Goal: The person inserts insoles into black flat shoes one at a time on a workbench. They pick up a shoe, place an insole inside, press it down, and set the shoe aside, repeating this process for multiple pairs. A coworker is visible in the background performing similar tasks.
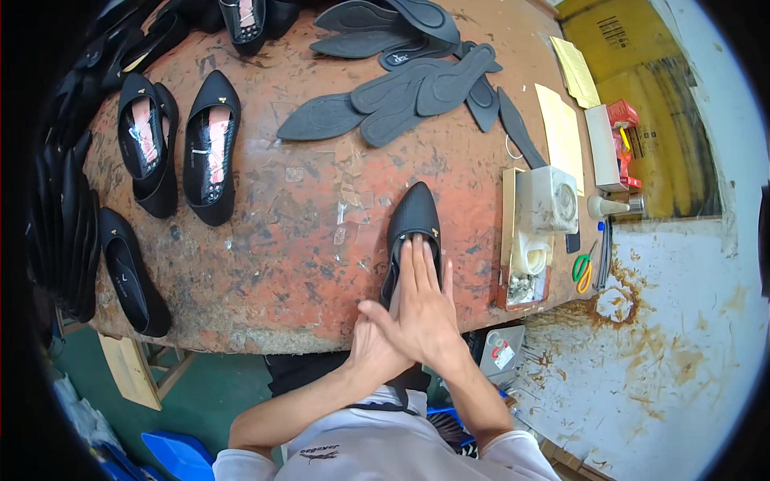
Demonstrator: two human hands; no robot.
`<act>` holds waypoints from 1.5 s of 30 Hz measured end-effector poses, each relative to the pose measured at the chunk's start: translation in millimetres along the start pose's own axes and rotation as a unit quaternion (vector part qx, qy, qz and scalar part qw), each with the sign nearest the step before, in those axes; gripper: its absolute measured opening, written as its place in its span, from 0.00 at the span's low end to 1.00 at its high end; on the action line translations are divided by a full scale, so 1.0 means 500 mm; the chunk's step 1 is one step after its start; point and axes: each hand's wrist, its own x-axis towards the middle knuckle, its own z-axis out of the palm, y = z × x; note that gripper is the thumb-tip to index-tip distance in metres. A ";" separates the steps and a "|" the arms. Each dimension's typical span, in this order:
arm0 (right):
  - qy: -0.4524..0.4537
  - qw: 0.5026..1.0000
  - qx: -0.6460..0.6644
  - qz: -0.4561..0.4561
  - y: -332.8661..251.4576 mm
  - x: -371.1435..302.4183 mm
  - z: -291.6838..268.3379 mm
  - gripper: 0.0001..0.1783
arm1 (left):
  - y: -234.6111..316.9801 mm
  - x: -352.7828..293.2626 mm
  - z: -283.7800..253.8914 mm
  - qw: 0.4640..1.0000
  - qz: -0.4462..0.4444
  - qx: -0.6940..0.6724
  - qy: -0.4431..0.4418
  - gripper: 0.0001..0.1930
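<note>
A black pointed flat shoe (415, 210) with a small gold ornament lies toe-away near the table's front edge. My right hand (423, 309) reaches into its opening, fingers stretched out flat along the inside and thumb spread to the left. Crossing beneath it, my left hand (375, 346) is closed round the shoe's heel end; its fingers are mostly hidden by the right hand. The insole inside the shoe is largely covered by my fingers.
Dark grey insoles (393, 96) lie heaped at the back. Black flats (212, 148) stand on the left beside a stacked row of dark shoes (68, 232). To the right are a box with a tape roll (533, 255), scissors (584, 272), yellow paper (561, 132) and a stained wall (674, 345).
</note>
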 end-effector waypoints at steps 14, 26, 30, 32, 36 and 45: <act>-0.072 0.997 -0.005 0.002 -0.001 0.074 -0.042 0.66 | -0.008 0.005 -0.004 0.999 0.010 0.034 -0.010 0.31; 0.093 0.986 -0.099 -0.093 0.010 0.026 -0.002 0.56 | -0.020 0.000 0.003 1.000 0.000 0.002 0.000 0.32; -0.048 0.999 -0.025 0.000 0.015 0.094 -0.041 0.60 | -0.006 0.006 -0.008 0.997 0.053 0.034 0.043 0.31; -0.126 0.990 -0.005 0.062 0.002 0.116 -0.049 0.62 | -0.006 0.010 -0.022 0.992 0.065 0.104 -0.032 0.31; 0.178 0.971 -0.125 -0.102 0.066 0.057 0.035 0.55 | -0.016 0.019 0.010 0.987 0.118 0.103 -0.016 0.34; 0.032 0.987 -0.014 -0.158 0.081 0.087 -0.022 0.46 | -0.005 -0.023 -0.041 0.974 0.136 0.104 0.149 0.26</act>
